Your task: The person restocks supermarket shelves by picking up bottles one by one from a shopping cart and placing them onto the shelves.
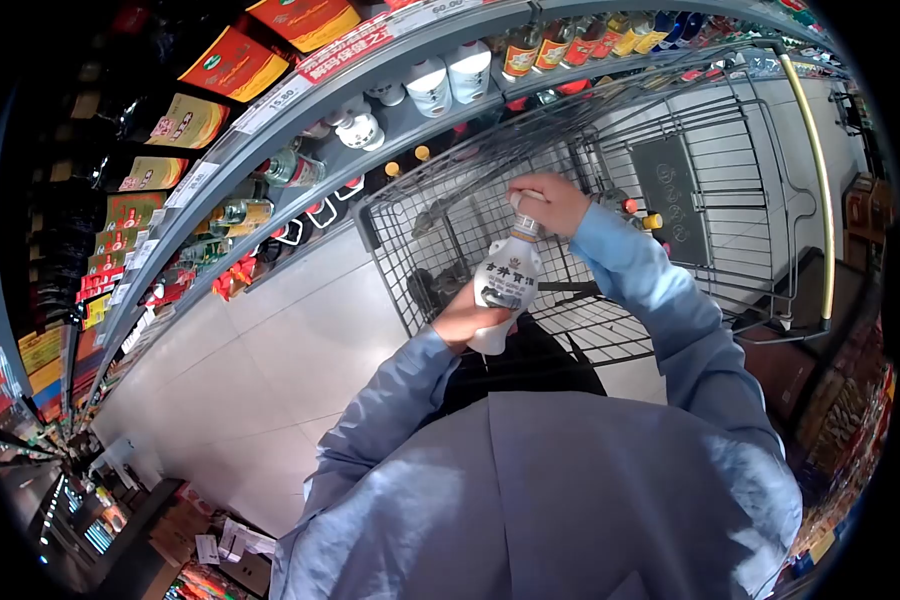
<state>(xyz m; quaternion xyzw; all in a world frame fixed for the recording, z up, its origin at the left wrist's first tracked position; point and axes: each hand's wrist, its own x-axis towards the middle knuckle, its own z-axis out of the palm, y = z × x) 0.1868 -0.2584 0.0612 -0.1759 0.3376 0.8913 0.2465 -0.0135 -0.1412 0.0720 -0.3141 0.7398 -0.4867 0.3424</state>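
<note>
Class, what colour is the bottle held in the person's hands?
The bottle is white with dark lettering, seen best in the head view.

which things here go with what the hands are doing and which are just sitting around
In use:
white bottle, left hand on its body, right hand at its top
probably the wire cart in front

Just around:
white bottles on the shelf
red-and-yellow boxes
price labels

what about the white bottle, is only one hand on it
No, the left hand holds the bottle low and the right hand its top.
</note>
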